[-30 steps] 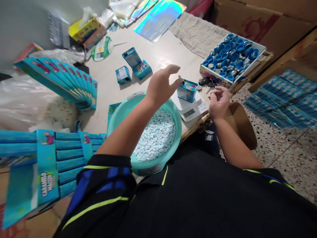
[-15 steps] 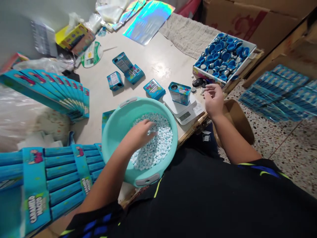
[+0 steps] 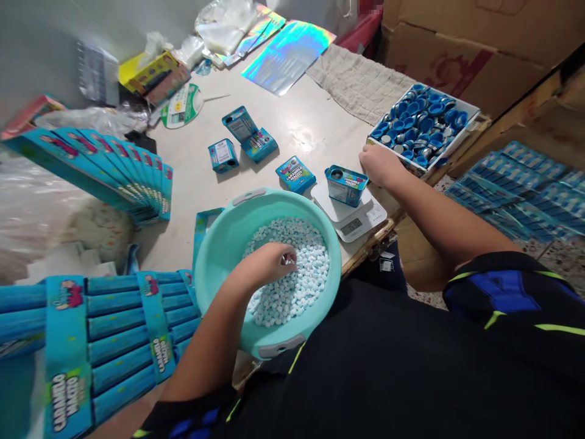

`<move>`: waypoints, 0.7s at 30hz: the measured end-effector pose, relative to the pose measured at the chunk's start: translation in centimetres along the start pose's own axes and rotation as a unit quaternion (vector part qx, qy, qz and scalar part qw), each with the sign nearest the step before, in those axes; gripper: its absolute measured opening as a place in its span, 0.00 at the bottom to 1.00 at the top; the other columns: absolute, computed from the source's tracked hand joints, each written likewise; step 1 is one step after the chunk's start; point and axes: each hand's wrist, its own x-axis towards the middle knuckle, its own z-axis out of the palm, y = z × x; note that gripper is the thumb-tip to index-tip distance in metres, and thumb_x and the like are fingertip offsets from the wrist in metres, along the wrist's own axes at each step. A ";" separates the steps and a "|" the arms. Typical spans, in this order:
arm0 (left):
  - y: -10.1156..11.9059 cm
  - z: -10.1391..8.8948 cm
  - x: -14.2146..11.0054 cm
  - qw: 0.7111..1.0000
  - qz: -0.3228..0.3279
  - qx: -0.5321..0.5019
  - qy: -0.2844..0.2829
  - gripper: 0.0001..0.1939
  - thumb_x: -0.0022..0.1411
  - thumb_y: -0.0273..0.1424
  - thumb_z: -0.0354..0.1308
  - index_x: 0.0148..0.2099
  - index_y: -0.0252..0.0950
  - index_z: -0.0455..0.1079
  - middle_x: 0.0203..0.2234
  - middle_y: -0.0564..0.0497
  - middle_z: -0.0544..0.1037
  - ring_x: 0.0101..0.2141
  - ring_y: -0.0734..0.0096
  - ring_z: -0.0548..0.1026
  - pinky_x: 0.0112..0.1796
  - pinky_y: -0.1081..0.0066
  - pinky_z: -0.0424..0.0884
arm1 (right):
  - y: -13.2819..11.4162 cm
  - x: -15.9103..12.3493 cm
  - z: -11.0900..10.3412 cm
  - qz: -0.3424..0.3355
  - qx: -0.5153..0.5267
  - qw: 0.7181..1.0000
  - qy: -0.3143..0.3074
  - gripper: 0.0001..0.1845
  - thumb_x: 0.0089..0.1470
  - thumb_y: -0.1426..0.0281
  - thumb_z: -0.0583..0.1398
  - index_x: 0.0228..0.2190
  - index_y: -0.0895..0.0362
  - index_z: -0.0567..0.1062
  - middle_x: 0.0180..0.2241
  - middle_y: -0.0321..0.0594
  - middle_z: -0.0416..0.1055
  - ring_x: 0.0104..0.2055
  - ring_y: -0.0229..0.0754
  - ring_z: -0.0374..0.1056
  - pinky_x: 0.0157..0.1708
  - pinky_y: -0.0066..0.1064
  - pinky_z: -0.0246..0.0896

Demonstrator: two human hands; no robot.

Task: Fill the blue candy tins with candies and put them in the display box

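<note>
Inside the turquoise basin, my left hand hovers low over small white candies, its fingers curled round a few of them. My right hand rests on the table between the scale and the box of caps, fingers bent down and closed; whatever they hold is hidden. On the white kitchen scale stands a blue tin-shaped container with a dark round hole in its top. Its display digits are too small to read surely.
An open box full of blue-lined caps stands at the table's right corner. Blue cartons lie behind the basin. Fanned blue packs and bundled blue tubes occupy the left. Shiny film lies at the back.
My right hand has moved from near the keys to the table beside the cap box, its fingers now folded. My left hand's fingers have curled in among the candies. The view has shifted slightly.
</note>
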 end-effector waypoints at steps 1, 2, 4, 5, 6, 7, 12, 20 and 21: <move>-0.1 0.0 0.0 1.000 0.002 -0.008 -0.010 0.04 0.62 0.32 0.63 0.37 0.40 0.78 0.32 0.47 0.82 0.31 0.60 0.79 0.30 0.66 0.71 | 0.2 0.0 0.1 0.003 0.003 1.000 -0.003 0.11 0.54 0.80 0.60 0.35 0.66 0.84 0.45 0.62 0.80 0.45 0.57 0.75 0.44 0.44 0.68; -0.1 0.0 0.0 1.000 0.002 -0.015 -0.015 0.03 0.61 0.32 0.63 0.36 0.40 0.78 0.30 0.48 0.82 0.30 0.60 0.78 0.28 0.66 0.69 | 0.5 0.0 0.1 0.007 0.015 1.000 -0.002 0.11 0.54 0.80 0.61 0.34 0.66 0.85 0.44 0.61 0.80 0.45 0.57 0.76 0.44 0.44 0.69; -0.2 -0.1 0.1 1.000 -0.003 -0.024 -0.018 0.02 0.59 0.31 0.64 0.34 0.41 0.78 0.29 0.49 0.82 0.28 0.61 0.78 0.27 0.67 0.67 | 1.0 0.0 -0.4 0.012 0.040 0.999 0.004 0.12 0.54 0.80 0.60 0.34 0.64 0.85 0.44 0.59 0.82 0.45 0.57 0.76 0.45 0.44 0.70; -0.3 -0.1 0.1 0.999 -0.007 -0.027 -0.020 0.02 0.59 0.30 0.64 0.34 0.40 0.78 0.29 0.50 0.82 0.28 0.61 0.78 0.27 0.68 0.67 | 1.1 -0.1 -0.8 0.010 0.057 0.998 0.010 0.13 0.54 0.80 0.60 0.35 0.63 0.85 0.44 0.57 0.82 0.46 0.56 0.77 0.46 0.44 0.71; -0.3 0.0 0.2 0.999 -0.011 -0.030 -0.022 0.02 0.59 0.30 0.64 0.33 0.40 0.78 0.29 0.50 0.82 0.28 0.62 0.78 0.28 0.68 0.66 | 1.1 -0.2 -1.4 0.005 0.087 0.996 0.026 0.14 0.54 0.79 0.59 0.37 0.61 0.86 0.43 0.54 0.83 0.47 0.54 0.77 0.48 0.44 0.72; -0.3 0.0 0.3 0.999 -0.012 -0.033 -0.024 0.02 0.59 0.29 0.65 0.33 0.40 0.79 0.28 0.50 0.82 0.28 0.62 0.78 0.28 0.68 0.66 | 0.8 -0.5 -2.1 -0.001 0.132 0.990 0.055 0.15 0.55 0.78 0.59 0.38 0.59 0.86 0.43 0.51 0.83 0.46 0.53 0.78 0.48 0.43 0.72; -0.9 0.1 0.4 1.000 0.020 -0.017 0.008 0.05 0.62 0.28 0.62 0.34 0.39 0.79 0.30 0.49 0.83 0.30 0.61 0.79 0.30 0.67 0.67 | -2.9 -3.1 -6.7 -0.054 0.391 0.893 0.216 0.12 0.60 0.70 0.61 0.40 0.55 0.84 0.39 0.43 0.82 0.42 0.46 0.77 0.44 0.42 0.74; -0.8 -0.2 -0.3 0.980 0.112 -0.054 0.155 0.11 0.70 0.35 0.58 0.41 0.37 0.80 0.36 0.46 0.83 0.36 0.62 0.80 0.39 0.63 0.75 | -10.7 -8.8 -10.2 -0.107 0.241 0.942 0.207 0.17 0.68 0.70 0.53 0.45 0.50 0.82 0.49 0.47 0.78 0.54 0.52 0.72 0.58 0.50 0.66; -0.7 -0.2 -0.4 0.974 0.125 -0.074 0.174 0.11 0.70 0.36 0.58 0.41 0.37 0.80 0.35 0.46 0.84 0.35 0.63 0.80 0.39 0.64 0.75 | -12.3 -9.9 -9.8 -0.128 0.243 0.940 0.204 0.18 0.68 0.70 0.52 0.47 0.50 0.81 0.50 0.47 0.78 0.54 0.52 0.72 0.57 0.49 0.67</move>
